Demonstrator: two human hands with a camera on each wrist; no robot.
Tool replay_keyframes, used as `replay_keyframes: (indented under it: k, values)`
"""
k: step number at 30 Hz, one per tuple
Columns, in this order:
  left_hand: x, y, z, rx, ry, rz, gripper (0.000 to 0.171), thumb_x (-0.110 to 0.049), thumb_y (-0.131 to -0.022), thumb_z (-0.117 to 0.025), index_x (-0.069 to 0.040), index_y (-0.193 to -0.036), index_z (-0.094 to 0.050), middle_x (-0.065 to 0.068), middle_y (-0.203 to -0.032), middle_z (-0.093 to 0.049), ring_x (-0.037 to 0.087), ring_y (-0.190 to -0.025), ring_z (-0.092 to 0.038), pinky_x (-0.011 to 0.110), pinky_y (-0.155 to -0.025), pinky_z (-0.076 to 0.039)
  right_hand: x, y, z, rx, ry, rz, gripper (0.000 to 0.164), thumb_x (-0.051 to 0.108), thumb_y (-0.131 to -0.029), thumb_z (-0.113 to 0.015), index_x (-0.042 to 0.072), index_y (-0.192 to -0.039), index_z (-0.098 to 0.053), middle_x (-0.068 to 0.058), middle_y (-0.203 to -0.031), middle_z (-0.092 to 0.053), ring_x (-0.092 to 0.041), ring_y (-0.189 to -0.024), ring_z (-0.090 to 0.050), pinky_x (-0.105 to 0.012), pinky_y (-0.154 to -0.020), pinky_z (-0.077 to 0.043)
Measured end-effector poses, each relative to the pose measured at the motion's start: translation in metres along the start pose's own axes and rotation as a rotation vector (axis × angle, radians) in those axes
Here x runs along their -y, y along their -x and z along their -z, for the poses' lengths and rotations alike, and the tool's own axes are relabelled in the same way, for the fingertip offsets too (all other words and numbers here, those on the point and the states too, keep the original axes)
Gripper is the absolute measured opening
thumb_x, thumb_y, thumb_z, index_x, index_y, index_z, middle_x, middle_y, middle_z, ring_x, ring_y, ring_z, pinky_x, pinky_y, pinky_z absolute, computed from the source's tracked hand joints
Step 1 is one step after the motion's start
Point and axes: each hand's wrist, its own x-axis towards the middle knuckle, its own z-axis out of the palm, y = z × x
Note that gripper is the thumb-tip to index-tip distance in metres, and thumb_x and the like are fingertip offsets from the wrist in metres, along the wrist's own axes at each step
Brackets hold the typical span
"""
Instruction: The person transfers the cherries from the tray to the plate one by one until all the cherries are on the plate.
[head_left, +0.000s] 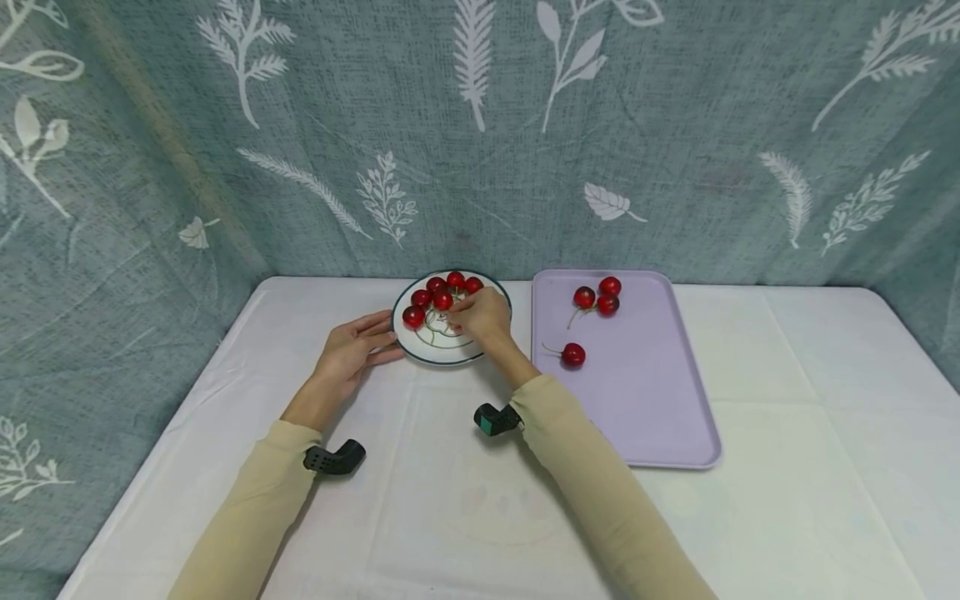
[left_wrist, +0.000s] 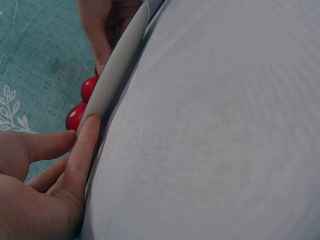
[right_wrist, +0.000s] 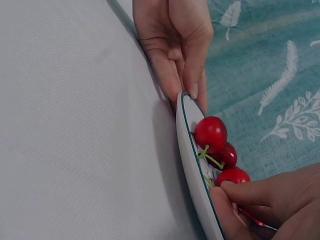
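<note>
A white plate (head_left: 444, 356) with a dark rim holds several red cherries (head_left: 413, 317) with green stems. My left hand (head_left: 348, 354) grips the plate's left edge, thumb at the rim and fingers beneath, as the right wrist view shows. Over the plate's right part, my right hand (head_left: 483, 317) has its thumb and index finger together at a cherry (right_wrist: 234, 176), pinching it or its stem. Which of the two it pinches is partly hidden by the fingers. Seen from the left wrist, the plate (left_wrist: 112, 75) is nearly edge-on.
Right of the plate lies a light purple tray (head_left: 637, 400). Three cherries (head_left: 608, 305) sit together near its far edge, and a single cherry (head_left: 573, 355) lies nearer its left side. A white cloth (head_left: 810, 467) covers the table, with a green leaf-patterned curtain (head_left: 480, 200) behind.
</note>
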Motion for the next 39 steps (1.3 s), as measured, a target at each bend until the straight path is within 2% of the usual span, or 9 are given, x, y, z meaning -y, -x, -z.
replay_keyframes:
  k: [9, 15, 20, 25, 28, 33, 37, 39]
  values:
    - [0.003, -0.001, -0.001, 0.007, -0.006, 0.002, 0.055, 0.005, -0.098, -0.049, 0.002, -0.15, -0.032, 0.023, -0.149, -0.039, 0.008, -0.094, -0.066, 0.027, -0.088, -0.059, 0.0, 0.0, 0.001, 0.002, 0.043, -0.007, 0.01, 0.009, -0.085, -0.076, -0.001, -0.086, -0.079, -0.012, -0.076, -0.074, -0.017, -0.065, -0.071, -0.012, -0.05, -0.053]
    - [0.002, -0.001, -0.001, 0.0, -0.004, 0.011, 0.056, 0.005, -0.098, -0.05, 0.001, -0.151, -0.032, 0.023, -0.15, -0.037, 0.008, -0.093, -0.066, 0.027, -0.088, -0.059, 0.001, 0.001, 0.004, 0.019, 0.015, -0.03, 0.009, 0.006, -0.086, -0.075, -0.002, -0.088, -0.078, -0.014, -0.079, -0.074, -0.02, -0.068, -0.072, -0.015, -0.053, -0.057]
    - [0.003, -0.003, -0.001, -0.014, 0.004, 0.015, 0.056, 0.006, -0.097, -0.051, 0.001, -0.15, -0.034, 0.023, -0.15, -0.038, 0.007, -0.089, -0.067, 0.027, -0.087, -0.06, 0.003, 0.003, 0.011, 0.036, 0.0, -0.032, 0.01, 0.005, -0.086, -0.075, -0.003, -0.09, -0.078, -0.014, -0.08, -0.074, -0.022, -0.07, -0.072, -0.019, -0.055, -0.06]
    - [0.003, -0.002, 0.0, -0.016, 0.001, 0.016, 0.056, 0.006, -0.097, -0.051, 0.001, -0.151, -0.033, 0.023, -0.149, -0.038, 0.006, -0.089, -0.066, 0.027, -0.087, -0.06, 0.005, 0.005, 0.023, 0.059, 0.028, -0.001, 0.01, 0.006, -0.085, -0.075, -0.001, -0.092, -0.078, -0.014, -0.083, -0.074, -0.022, -0.071, -0.073, -0.015, -0.053, -0.058]
    - [0.003, -0.002, 0.001, -0.017, -0.005, 0.017, 0.056, 0.006, -0.098, -0.05, 0.0, -0.151, -0.033, 0.022, -0.15, -0.038, 0.006, -0.089, -0.066, 0.027, -0.088, -0.059, 0.005, 0.004, 0.034, 0.112, 0.031, 0.032, 0.013, 0.007, -0.087, -0.073, -0.002, -0.096, -0.077, -0.016, -0.086, -0.074, -0.022, -0.073, -0.073, -0.016, -0.056, -0.059]
    - [0.002, -0.001, 0.002, -0.014, -0.008, 0.016, 0.056, 0.006, -0.098, -0.049, 0.0, -0.151, -0.032, 0.022, -0.15, -0.037, 0.006, -0.09, -0.066, 0.027, -0.088, -0.059, 0.006, 0.002, 0.059, 0.279, 0.051, 0.088, 0.017, 0.006, -0.089, -0.071, -0.006, -0.101, -0.075, -0.019, -0.095, -0.073, -0.02, -0.074, -0.071, -0.028, -0.07, -0.064]
    - [0.001, -0.002, 0.002, -0.001, -0.007, 0.011, 0.057, 0.006, -0.098, -0.049, 0.001, -0.151, -0.031, 0.023, -0.151, -0.036, 0.006, -0.09, -0.066, 0.027, -0.088, -0.059, 0.007, 0.0, 0.079, 0.402, 0.144, 0.143, 0.018, 0.006, -0.091, -0.07, -0.005, -0.104, -0.074, -0.017, -0.094, -0.074, -0.017, -0.074, -0.07, -0.035, -0.078, -0.064]
    - [0.001, -0.002, 0.002, 0.0, -0.007, 0.009, 0.057, 0.006, -0.098, -0.049, 0.001, -0.151, -0.031, 0.023, -0.151, -0.036, 0.006, -0.089, -0.066, 0.027, -0.088, -0.059, 0.007, -0.001, 0.087, 0.437, 0.181, 0.154, 0.019, 0.007, -0.09, -0.07, -0.005, -0.105, -0.074, -0.016, -0.091, -0.074, -0.016, -0.075, -0.07, -0.038, -0.081, -0.063]
